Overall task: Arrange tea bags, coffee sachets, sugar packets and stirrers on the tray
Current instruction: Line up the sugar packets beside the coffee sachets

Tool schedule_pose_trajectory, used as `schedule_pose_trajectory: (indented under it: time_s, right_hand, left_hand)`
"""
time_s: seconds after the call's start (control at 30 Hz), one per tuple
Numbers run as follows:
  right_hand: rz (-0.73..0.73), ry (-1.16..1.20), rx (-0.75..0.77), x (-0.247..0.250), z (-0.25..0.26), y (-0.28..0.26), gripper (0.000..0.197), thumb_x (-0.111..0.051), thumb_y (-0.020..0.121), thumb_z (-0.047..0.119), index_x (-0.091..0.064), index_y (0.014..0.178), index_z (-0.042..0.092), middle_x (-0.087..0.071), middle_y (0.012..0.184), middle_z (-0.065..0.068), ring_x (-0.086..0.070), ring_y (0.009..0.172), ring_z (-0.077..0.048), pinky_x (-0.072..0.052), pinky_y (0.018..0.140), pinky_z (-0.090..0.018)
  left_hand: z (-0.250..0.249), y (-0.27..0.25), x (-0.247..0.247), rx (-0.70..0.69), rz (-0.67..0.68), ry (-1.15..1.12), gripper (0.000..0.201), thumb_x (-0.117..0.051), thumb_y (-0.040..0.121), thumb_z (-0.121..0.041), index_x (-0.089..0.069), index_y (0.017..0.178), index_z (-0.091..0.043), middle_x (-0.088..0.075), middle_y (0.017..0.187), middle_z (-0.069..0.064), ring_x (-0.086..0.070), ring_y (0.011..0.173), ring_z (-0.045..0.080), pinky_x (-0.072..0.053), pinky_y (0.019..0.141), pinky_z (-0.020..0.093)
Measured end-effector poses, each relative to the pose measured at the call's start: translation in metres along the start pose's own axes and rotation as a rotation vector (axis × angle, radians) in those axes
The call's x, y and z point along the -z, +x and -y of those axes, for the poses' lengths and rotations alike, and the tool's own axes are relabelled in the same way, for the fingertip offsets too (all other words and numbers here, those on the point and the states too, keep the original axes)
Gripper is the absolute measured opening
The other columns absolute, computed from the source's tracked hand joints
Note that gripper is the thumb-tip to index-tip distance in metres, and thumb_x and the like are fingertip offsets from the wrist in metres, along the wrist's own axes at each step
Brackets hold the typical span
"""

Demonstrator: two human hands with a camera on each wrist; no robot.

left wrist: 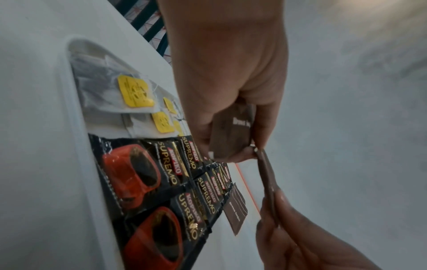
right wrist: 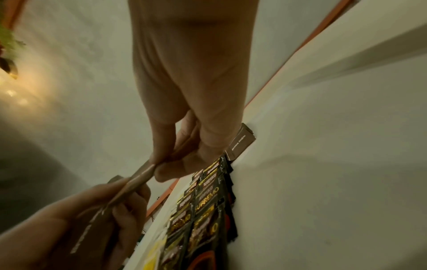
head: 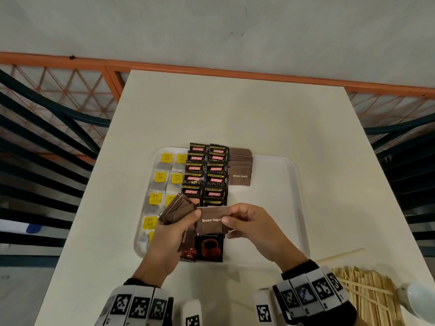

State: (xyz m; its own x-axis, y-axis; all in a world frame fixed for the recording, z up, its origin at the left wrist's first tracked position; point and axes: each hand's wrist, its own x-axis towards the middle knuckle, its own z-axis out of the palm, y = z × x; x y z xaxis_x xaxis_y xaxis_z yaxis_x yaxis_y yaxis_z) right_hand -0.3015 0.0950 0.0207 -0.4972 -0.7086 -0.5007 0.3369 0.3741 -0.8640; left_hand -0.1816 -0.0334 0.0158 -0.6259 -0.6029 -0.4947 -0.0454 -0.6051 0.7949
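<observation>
Pinched by right hand (head: 247, 222) over tray (head: 282, 175): one sugar packet (head: 211, 221); left hand (head: 169, 234) grips spare packets (head: 176, 209). Should lay it overlapping sugar row (head: 240, 170) beside coffee sachets (head: 207, 170), label up, w/o nudging neighbours.

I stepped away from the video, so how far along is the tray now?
Done: the tea bags fill two columns on the white tray's left, with two columns of Kopiko coffee sachets beside them. In hand: four brown sugar packets are laid; the left hand holds a bunch and the right hand pinches one. Left: remaining sugar packets and the wooden stirrers, off the tray.
</observation>
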Motion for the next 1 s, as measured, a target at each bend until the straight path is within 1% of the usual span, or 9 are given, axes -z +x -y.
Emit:
schedule_pose_trajectory:
  time_s: [0.1, 0.2, 0.37, 0.5, 0.6, 0.73, 0.8, 0.9, 1.0]
  right_hand:
    - [-0.015, -0.085, 0.03, 0.003, 0.001, 0.001, 0.01, -0.061, 0.086, 0.007, -0.066, 0.093, 0.01, -0.069, 0.089, -0.009, -0.063, 0.072, -0.012, -0.053, 0.064, -0.021]
    - [-0.061, -0.101, 0.058, 0.011, 0.003, 0.005, 0.011, -0.059, 0.087, 0.006, -0.065, 0.084, 0.015, -0.068, 0.079, 0.002, -0.061, 0.069, -0.008, -0.052, 0.062, -0.017]
    - [-0.315, -0.096, 0.076, 0.038, 0.0, 0.028, 0.015, -0.058, 0.088, 0.006, -0.064, 0.084, 0.019, -0.064, 0.071, 0.001, -0.055, 0.063, -0.008, -0.045, 0.059, -0.018]
    - [-0.476, -0.098, 0.029, 0.053, -0.003, 0.051, 0.017, -0.061, 0.087, 0.007, -0.061, 0.076, 0.02, -0.061, 0.068, 0.001, -0.052, 0.058, -0.009, -0.039, 0.056, -0.02]
    - [-0.499, -0.167, -0.01, 0.059, -0.007, 0.066, 0.003, -0.065, 0.084, 0.009, -0.065, 0.083, 0.011, -0.061, 0.068, -0.002, -0.053, 0.06, -0.012, -0.04, 0.06, -0.021]
    - [-0.503, -0.245, -0.004, 0.059, -0.008, 0.076, 0.005, -0.068, 0.081, 0.011, -0.064, 0.084, 0.012, -0.064, 0.074, -0.006, -0.054, 0.062, -0.014, -0.047, 0.076, -0.032]
    - [-0.512, -0.275, 0.014, 0.058, -0.007, 0.078, 0.007, -0.069, 0.081, 0.012, -0.064, 0.085, 0.013, -0.065, 0.078, -0.005, -0.056, 0.065, -0.014, -0.049, 0.08, -0.032]
    - [-0.544, -0.314, 0.041, 0.055, -0.007, 0.08, 0.009, -0.07, 0.08, 0.013, -0.064, 0.086, 0.013, -0.065, 0.082, -0.004, -0.059, 0.071, -0.017, -0.049, 0.08, -0.03]
    - [-0.583, -0.362, 0.057, 0.053, -0.008, 0.083, 0.012, -0.07, 0.079, 0.013, -0.063, 0.088, 0.009, -0.063, 0.075, 0.0, -0.059, 0.071, -0.017, -0.047, 0.075, -0.026]
  left_hand:
    - [0.001, 0.001, -0.001, 0.0, -0.052, 0.051, 0.017, -0.063, 0.081, -0.003, -0.071, 0.089, -0.016, -0.073, 0.077, 0.007, -0.069, 0.069, 0.018, -0.051, 0.047, 0.023]
    - [0.0, 0.002, -0.001, 0.014, -0.055, 0.008, 0.014, -0.061, 0.084, -0.005, -0.067, 0.095, -0.012, -0.069, 0.071, 0.007, -0.064, 0.058, 0.013, -0.051, 0.05, 0.021]
    - [-0.004, 0.004, 0.008, 0.105, 0.019, -0.16, 0.019, -0.048, 0.091, -0.008, -0.06, 0.106, -0.008, -0.068, 0.085, 0.014, -0.065, 0.065, 0.017, -0.054, 0.058, 0.022]
    - [-0.008, 0.0, 0.01, 0.183, 0.093, -0.301, 0.028, -0.039, 0.093, -0.011, -0.056, 0.115, -0.006, -0.066, 0.095, 0.019, -0.065, 0.073, 0.023, -0.056, 0.064, 0.025]
    - [-0.01, -0.001, 0.01, 0.227, 0.132, -0.348, 0.033, -0.038, 0.09, -0.009, -0.055, 0.117, -0.005, -0.067, 0.101, 0.022, -0.068, 0.076, 0.026, -0.059, 0.066, 0.028]
    - [-0.01, -0.001, 0.012, 0.262, 0.154, -0.358, 0.043, -0.035, 0.085, 0.0, -0.054, 0.124, -0.005, -0.066, 0.108, 0.023, -0.07, 0.081, 0.027, -0.059, 0.067, 0.03]
    - [-0.009, 0.0, 0.011, 0.264, 0.157, -0.346, 0.045, -0.034, 0.085, 0.003, -0.052, 0.125, -0.007, -0.067, 0.107, 0.021, -0.07, 0.081, 0.025, -0.059, 0.067, 0.03]
    - [-0.007, 0.001, 0.011, 0.247, 0.147, -0.296, 0.045, -0.034, 0.087, 0.004, -0.052, 0.126, -0.009, -0.069, 0.106, 0.018, -0.071, 0.084, 0.025, -0.059, 0.071, 0.033]
    - [-0.005, 0.001, 0.009, 0.234, 0.142, -0.242, 0.043, -0.036, 0.089, 0.003, -0.053, 0.126, -0.011, -0.069, 0.109, 0.017, -0.07, 0.092, 0.027, -0.059, 0.074, 0.034]
